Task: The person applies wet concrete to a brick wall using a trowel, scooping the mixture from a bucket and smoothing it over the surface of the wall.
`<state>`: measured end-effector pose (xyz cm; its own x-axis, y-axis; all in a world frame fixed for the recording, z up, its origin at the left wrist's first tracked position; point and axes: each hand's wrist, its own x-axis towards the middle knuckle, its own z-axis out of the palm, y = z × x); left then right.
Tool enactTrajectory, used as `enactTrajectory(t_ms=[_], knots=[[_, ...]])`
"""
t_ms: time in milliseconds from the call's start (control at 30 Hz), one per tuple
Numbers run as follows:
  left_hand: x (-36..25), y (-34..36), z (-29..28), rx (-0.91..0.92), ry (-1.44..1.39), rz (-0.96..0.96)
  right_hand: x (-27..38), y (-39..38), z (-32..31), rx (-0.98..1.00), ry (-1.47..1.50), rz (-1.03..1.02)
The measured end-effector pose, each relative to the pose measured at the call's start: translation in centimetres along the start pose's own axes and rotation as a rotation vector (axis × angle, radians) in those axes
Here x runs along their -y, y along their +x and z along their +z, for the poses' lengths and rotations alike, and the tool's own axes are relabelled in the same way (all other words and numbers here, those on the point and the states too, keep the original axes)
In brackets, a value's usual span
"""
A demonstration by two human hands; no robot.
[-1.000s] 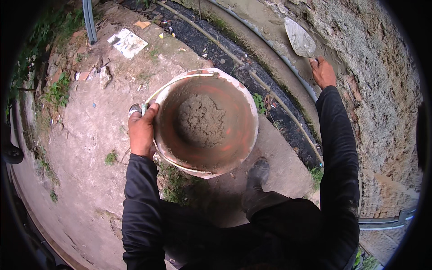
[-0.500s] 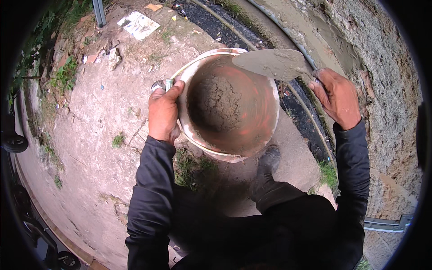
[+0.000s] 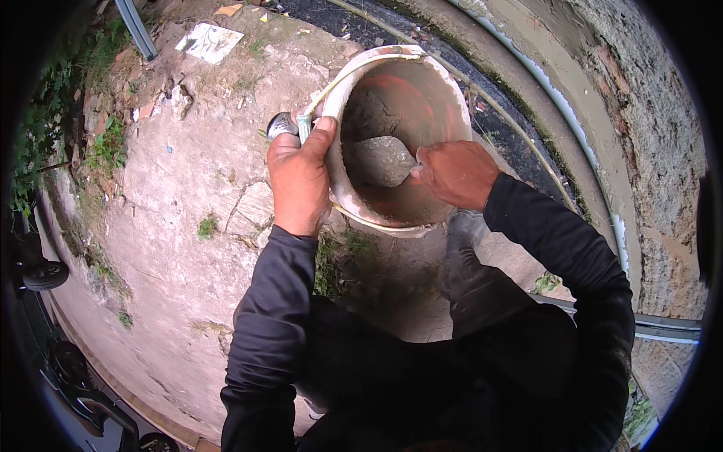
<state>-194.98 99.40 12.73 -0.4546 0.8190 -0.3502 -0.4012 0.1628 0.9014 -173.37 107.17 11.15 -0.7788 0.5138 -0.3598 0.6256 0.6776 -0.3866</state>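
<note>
A white-rimmed bucket [image 3: 336, 93], tilted, holds grey mortar [image 3: 370, 109] against its stained, orange-streaked inner wall. My left hand [image 3: 300, 173] is closed on the bucket's left rim, beside the pale handle, with a small silver object [image 3: 281, 125] at its fingertips that I cannot make out clearly. My right hand [image 3: 457, 173] grips a trowel, its mortar-coated blade [image 3: 379, 160] down inside the bucket; the trowel's handle is mostly hidden by my fingers.
Cracked concrete [image 3: 166, 218] lies left, with plants [image 3: 105, 151] and a white sheet [image 3: 208, 42]. A dark gutter with a thin pipe [image 3: 539, 158] runs beside a rough plastered wall [image 3: 655, 188]. My boot [image 3: 463, 233] is below the bucket. Wheels [image 3: 44, 273] show at far left.
My right hand and trowel moved from beside the wall, across the bucket's rim, down into the bucket. The bucket is higher in view and more tilted, still in my left hand.
</note>
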Motion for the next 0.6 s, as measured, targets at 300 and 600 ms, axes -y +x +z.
enactTrajectory(t_ms=[300, 600], knots=[[-0.4, 1.7, -3.2, -0.148, 0.021, -0.049, -3.0, -2.5, -3.0, -0.043, -0.082, 0.167], [0.2, 2.9, -6.0, -0.274, 0.070, -0.051, -8.1, -2.1, -14.6, 0.417, 0.840, 0.120]])
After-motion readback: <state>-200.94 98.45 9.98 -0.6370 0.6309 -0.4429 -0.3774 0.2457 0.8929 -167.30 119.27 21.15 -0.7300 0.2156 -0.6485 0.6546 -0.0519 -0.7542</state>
